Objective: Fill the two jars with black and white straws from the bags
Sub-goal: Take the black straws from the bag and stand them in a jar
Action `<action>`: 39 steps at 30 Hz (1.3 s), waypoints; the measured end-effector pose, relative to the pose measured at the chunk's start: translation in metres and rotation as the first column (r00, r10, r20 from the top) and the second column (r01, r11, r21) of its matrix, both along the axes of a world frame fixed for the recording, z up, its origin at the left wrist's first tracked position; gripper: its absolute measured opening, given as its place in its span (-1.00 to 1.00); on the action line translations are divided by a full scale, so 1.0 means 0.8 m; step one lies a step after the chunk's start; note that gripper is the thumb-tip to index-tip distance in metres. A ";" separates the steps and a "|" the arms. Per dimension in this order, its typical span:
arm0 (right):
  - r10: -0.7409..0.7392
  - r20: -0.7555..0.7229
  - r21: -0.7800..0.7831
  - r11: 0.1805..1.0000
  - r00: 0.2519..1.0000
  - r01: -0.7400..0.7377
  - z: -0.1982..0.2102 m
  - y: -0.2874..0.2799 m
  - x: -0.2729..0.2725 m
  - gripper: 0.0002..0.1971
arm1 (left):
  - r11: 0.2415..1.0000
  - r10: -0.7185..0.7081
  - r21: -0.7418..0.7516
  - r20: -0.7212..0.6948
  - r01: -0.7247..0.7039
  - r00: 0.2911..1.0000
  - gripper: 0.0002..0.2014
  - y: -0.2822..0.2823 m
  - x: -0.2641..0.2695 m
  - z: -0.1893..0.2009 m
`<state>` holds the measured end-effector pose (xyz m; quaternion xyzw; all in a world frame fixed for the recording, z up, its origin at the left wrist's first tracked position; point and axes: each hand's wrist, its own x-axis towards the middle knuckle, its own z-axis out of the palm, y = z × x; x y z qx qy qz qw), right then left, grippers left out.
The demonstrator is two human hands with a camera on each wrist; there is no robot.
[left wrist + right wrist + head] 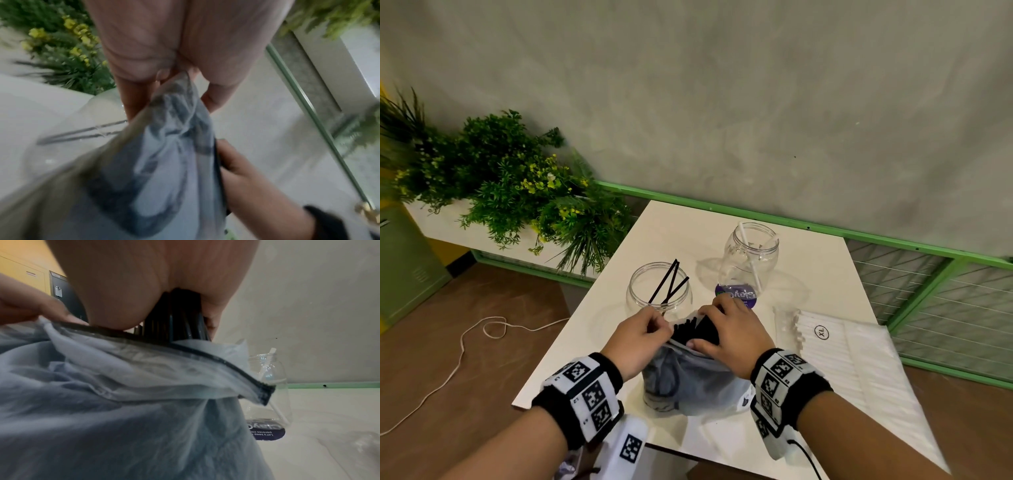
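I'm barely started: the near jar (659, 287) holds 3 black straws, the far jar (751, 255) 2 white, while my left hand (638, 337) pinches the bag (688, 383) mouth at the worktop's (825, 274) near edge and my right hand (734, 334) clasps a black bundle (693, 330); the white pack (839, 346) waits by the right edge.

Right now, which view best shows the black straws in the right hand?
Right wrist: black straws fill the frame centre, gripped by the right hand. Head shows only their tips. Left wrist hides them behind the bag.
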<state>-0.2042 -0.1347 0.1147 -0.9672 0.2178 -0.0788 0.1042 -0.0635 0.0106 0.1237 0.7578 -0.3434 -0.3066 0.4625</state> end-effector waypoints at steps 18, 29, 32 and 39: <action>-0.085 -0.006 0.043 0.995 0.996 0.085 -0.001 0.003 0.003 -0.27 | 0.957 0.263 0.019 -0.479 -0.289 0.838 -0.77 -0.022 0.000 -0.005; 0.110 0.014 0.000 0.994 0.994 -0.110 -0.001 -0.003 -0.002 -0.24 | 0.984 0.178 0.074 -0.475 -0.162 0.862 -0.80 -0.021 0.000 0.012; 0.065 -0.004 0.043 0.997 0.998 -0.065 -0.001 -0.004 0.003 -0.17 | 0.979 -0.037 0.170 -0.396 0.113 0.918 -0.67 -0.012 0.000 0.023; -0.146 -0.017 0.113 0.983 0.989 0.147 -0.004 -0.014 0.019 0.10 | 0.923 -0.291 0.312 0.191 0.223 0.937 -0.20 -0.002 -0.006 -0.007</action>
